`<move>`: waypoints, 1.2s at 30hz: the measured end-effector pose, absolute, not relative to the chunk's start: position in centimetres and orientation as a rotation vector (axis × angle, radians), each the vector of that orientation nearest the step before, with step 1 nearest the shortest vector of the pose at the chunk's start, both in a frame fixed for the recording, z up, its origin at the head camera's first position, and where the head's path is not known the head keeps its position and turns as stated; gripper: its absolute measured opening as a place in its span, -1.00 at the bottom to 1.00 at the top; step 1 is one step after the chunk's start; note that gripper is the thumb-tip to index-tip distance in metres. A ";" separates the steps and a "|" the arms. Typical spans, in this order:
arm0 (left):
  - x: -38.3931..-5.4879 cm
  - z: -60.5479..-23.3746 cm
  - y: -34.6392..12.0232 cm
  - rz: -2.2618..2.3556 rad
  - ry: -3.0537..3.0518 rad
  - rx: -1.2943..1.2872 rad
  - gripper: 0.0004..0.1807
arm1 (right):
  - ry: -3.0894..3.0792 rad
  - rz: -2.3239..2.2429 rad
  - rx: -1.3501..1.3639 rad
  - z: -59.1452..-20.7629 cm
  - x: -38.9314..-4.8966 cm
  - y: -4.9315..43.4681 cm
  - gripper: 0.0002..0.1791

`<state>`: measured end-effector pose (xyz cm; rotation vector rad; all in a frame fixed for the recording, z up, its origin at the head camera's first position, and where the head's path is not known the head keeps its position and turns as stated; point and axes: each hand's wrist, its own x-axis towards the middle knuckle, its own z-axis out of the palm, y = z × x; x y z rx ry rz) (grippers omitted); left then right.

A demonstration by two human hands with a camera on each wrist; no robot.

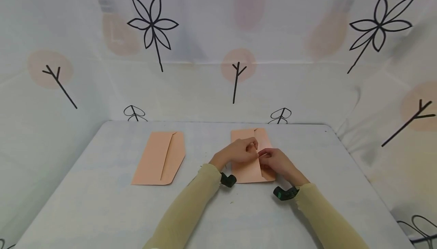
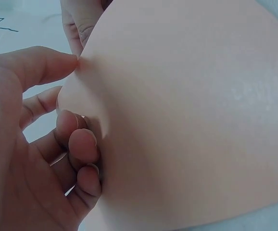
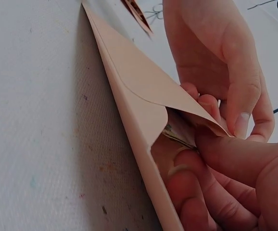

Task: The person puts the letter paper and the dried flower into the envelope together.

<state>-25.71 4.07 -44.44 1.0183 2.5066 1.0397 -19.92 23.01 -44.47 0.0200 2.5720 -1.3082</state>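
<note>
On the right side of the table lies a peach paper envelope [image 1: 244, 171], its long side opening parted. My left hand [image 1: 239, 151] pinches the edge of that opening between thumb and finger, the other fingers curled beside it. In the left wrist view the paper bows out from those fingertips. My right hand [image 1: 278, 162] reaches into the opening from the right. Its thumb and fingers pinch a thin flat item [image 3: 177, 138] with a dark, yellowish edge, mostly hidden inside the envelope; I cannot tell its kind.
A second peach envelope [image 1: 153, 158] lies flat to the left, its slit facing right. The white table [image 1: 102, 211] meets a patterned cloth backdrop [image 1: 198, 90] at the back and sides. Dark bands [image 1: 286, 193] circle both wrists over pale yellow sleeves.
</note>
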 end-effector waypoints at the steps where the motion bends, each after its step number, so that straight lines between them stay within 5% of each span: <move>1: -25.7 -44.5 4.0 1.041 2.503 1.016 -0.86 | 2.568 -1.310 0.022 -44.5 -19.9 23.0 -0.73; 36: -25.5 -44.7 3.9 1.064 2.488 1.000 -0.82 | 2.418 -1.477 0.080 -45.1 -20.1 23.6 -0.59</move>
